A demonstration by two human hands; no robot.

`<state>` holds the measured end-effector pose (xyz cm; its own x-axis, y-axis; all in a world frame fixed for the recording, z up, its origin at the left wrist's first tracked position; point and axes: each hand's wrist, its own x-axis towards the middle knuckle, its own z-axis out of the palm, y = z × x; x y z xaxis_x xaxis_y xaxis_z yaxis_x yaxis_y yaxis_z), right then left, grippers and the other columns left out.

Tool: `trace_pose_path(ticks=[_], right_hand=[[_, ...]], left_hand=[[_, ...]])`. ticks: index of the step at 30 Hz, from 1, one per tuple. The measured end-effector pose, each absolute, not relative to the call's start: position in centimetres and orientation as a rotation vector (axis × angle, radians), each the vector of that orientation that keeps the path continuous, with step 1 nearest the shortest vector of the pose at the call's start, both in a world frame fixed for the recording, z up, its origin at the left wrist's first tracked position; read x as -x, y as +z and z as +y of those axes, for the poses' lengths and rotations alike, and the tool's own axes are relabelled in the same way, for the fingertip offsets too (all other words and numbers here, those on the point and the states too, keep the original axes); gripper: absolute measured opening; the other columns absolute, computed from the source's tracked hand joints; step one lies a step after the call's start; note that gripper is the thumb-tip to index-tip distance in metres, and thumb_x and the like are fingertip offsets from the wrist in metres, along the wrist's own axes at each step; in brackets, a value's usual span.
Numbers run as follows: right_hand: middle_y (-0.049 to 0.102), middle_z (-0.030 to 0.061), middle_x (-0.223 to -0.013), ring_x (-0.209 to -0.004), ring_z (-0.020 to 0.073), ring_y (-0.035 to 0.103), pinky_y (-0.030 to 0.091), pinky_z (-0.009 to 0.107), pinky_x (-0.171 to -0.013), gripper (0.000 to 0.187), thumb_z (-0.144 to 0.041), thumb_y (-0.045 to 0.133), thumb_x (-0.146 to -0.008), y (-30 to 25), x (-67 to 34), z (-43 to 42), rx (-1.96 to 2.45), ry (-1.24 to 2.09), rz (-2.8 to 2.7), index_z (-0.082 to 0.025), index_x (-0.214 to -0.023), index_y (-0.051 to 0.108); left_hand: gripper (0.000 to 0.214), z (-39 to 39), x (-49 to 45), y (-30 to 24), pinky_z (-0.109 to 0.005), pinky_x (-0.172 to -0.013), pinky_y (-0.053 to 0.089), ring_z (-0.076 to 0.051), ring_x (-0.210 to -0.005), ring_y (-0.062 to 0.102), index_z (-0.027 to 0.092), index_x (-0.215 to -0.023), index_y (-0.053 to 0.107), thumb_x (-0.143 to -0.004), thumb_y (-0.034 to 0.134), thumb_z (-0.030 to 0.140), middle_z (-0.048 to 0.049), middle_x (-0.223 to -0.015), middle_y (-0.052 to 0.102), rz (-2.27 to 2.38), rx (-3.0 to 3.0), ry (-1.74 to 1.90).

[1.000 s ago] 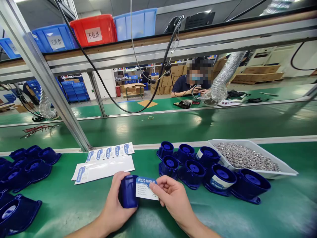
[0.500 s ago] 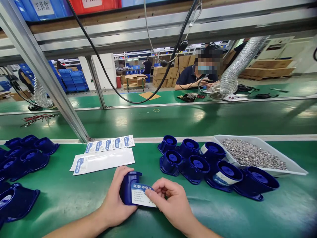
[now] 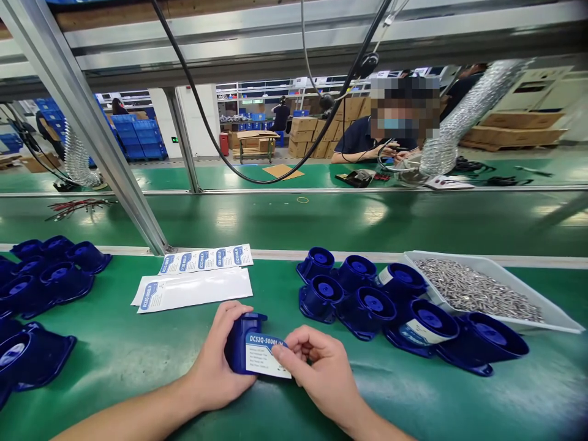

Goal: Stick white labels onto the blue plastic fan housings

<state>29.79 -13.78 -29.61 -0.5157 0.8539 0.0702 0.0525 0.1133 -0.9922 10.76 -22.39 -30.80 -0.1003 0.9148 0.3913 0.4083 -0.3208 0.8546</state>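
Observation:
My left hand (image 3: 220,361) is wrapped round a dark blue plastic housing (image 3: 237,340), which lies on its side just above or on the green bench. A white and blue label (image 3: 263,358) printed "DC52Q-5000L/H" lies against the housing's right side, its left part touching the plastic. The label's right end is pinched between the thumb and fingers of my right hand (image 3: 316,367). Beyond my left hand are sheets of the same labels (image 3: 202,288), one sheet mostly bare backing with a single label at its left end.
Several blue housings (image 3: 367,306) stand at the right, two with labels. Behind them is a white tray (image 3: 563,318) of small metal parts. More blue housings (image 3: 41,349) stand at the left. A metal post (image 3: 105,147) and a hanging black cable (image 3: 202,122) cross the view. A co-worker (image 3: 362,144) sits opposite.
The camera view has shifted a little, so the background sits differently. Both hands keep their hold on the housing and the label, with hardly any movement between them.

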Motion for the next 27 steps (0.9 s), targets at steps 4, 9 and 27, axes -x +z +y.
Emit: trace_pose_path(ticks=[4, 9, 27], right_hand=[[0.056, 0.0032, -0.056, -0.047, 0.0103, 0.047, 0.036, 0.023, -0.045, 0.037, -0.046, 0.079, -0.081, -29.4, -29.72, -13.78, 0.916, 1.496, -1.704, -0.014, -0.068, 0.065], [0.054, 0.0028, -0.055, -0.045, 0.0104, 0.046, 0.035, 0.024, -0.044, 0.039, -0.049, 0.078, -0.081, -29.19, -29.77, -13.84, 0.924, 1.492, -1.718, -0.015, -0.068, 0.064], [0.053, 0.002, -0.06, -0.048, 0.0095, 0.046, 0.035, 0.024, -0.047, 0.043, -0.054, 0.078, -0.083, -30.01, -30.34, -13.81, 0.972, 1.535, -1.744, -0.015, -0.072, 0.064]], left_hand=[[0.088, -22.46, -10.82, -30.6, -0.039, -0.111, 0.043, -0.024, -0.131, 0.047, 0.034, -0.145, 0.043, -0.069, 0.07, -0.001, -0.0075, -0.137, 0.042, 1.455, -1.687, 1.402], [0.089, -22.56, -10.83, -30.77, -0.041, -0.112, 0.043, -0.026, -0.132, 0.046, 0.034, -0.145, 0.044, -0.068, 0.07, -0.001, -0.0082, -0.138, 0.041, 1.452, -1.667, 1.401], [0.084, -22.58, -10.88, -30.55, -0.042, -0.112, 0.043, -0.027, -0.13, 0.047, 0.03, -0.144, 0.045, -0.069, 0.071, 0.002, -0.0104, -0.137, 0.041, 1.446, -1.658, 1.396]])
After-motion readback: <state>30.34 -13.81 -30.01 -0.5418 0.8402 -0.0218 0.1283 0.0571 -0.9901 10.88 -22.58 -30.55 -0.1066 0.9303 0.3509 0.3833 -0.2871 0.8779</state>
